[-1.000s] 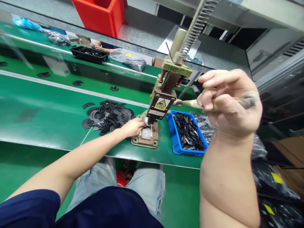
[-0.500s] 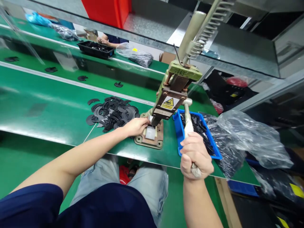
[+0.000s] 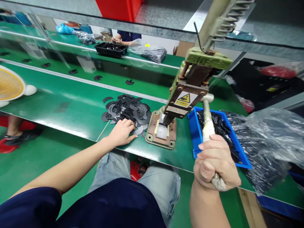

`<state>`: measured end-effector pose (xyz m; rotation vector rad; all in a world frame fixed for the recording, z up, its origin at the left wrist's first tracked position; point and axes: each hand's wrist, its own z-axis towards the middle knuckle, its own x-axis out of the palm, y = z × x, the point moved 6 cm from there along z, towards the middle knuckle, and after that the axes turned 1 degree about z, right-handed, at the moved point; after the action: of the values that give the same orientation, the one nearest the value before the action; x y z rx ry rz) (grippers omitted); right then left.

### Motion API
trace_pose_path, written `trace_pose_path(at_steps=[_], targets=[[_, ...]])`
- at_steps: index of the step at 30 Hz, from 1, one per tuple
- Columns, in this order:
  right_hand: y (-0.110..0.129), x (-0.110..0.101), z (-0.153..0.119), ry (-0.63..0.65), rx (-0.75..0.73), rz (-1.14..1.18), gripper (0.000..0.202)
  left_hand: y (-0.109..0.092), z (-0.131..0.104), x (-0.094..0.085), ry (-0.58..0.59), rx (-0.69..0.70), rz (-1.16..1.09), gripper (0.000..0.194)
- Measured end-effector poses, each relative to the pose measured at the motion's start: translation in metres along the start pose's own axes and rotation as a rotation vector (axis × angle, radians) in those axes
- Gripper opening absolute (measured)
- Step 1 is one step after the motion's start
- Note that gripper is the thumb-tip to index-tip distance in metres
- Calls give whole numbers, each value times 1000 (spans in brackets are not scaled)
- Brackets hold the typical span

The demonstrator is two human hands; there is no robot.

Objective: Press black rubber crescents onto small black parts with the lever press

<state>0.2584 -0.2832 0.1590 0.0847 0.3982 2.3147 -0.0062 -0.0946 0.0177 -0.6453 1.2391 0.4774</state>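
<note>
My right hand (image 3: pixel 217 163) is wrapped round the cloth-covered handle (image 3: pixel 208 122) of a green hand press (image 3: pixel 187 85). At the near edge of a pile of dark, crescent-shaped flat pieces (image 3: pixel 129 107), my left hand (image 3: pixel 123 131) lies with its thumb apart from the fingers. Its fingertips touch the pieces, and one grey crescent shows between thumb and fingers. Left of the press ram, the base plate (image 3: pixel 149 137) carries a pale block (image 3: pixel 162 131) under the ram's lower end.
A blue bin (image 3: pixel 194 136) of small black parts stands right of the press, with clear plastic bags (image 3: pixel 273 142) beyond it. Several black parts (image 3: pixel 129 82) lie spaced along the green strip behind. A yellow fan (image 3: pixel 11 84) is at far left. Across, another person's hands work near a black tray (image 3: pixel 110 53).
My left hand has moved left from the press base to the pile of crescents. My right hand keeps hold of the handle. The view has shifted, bringing the fan in.
</note>
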Motion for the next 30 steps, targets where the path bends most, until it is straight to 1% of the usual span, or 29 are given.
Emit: trace_pose_path(at_steps=[5, 8, 10, 12, 14, 16, 18, 20, 21, 23, 25, 28, 30], targets=[[1, 0, 0, 10, 5, -11, 38, 0, 9, 11, 23, 5, -37, 28], [1, -1, 0, 10, 4, -16, 37, 1, 13, 13, 31, -15, -84, 27], [1, -1, 0, 13, 2, -12, 37, -2, 13, 11, 39, 7, -116, 19], [1, 0, 0, 14, 9, -12, 37, -7, 13, 7, 56, 42, -195, 9], [2, -1, 0, 14, 16, -18, 37, -9, 12, -4, 52, 51, -291, 2], [3, -1, 0, 10, 16, -20, 37, -8, 13, -19, 30, 57, -334, 8], [3, -1, 0, 15, 20, -21, 37, -8, 14, -32, 24, 87, -312, 14], [2, -1, 0, 22, 26, -16, 35, -11, 13, -37, 52, 129, -283, 17], [2, -1, 0, 22, 25, -13, 34, -14, 13, -36, 71, 145, -279, 18], [3, -1, 0, 20, 16, -2, 33, -22, 12, -27, 109, 158, -305, 17], [3, -1, 0, 19, 10, 5, 32, -31, 10, -10, 142, 122, -381, 15], [3, -1, 0, 30, 10, 0, 33, -38, 7, 21, 185, -44, -551, 16], [4, -2, 0, 37, 6, -6, 33, -34, 7, 34, 144, -187, -695, 22]])
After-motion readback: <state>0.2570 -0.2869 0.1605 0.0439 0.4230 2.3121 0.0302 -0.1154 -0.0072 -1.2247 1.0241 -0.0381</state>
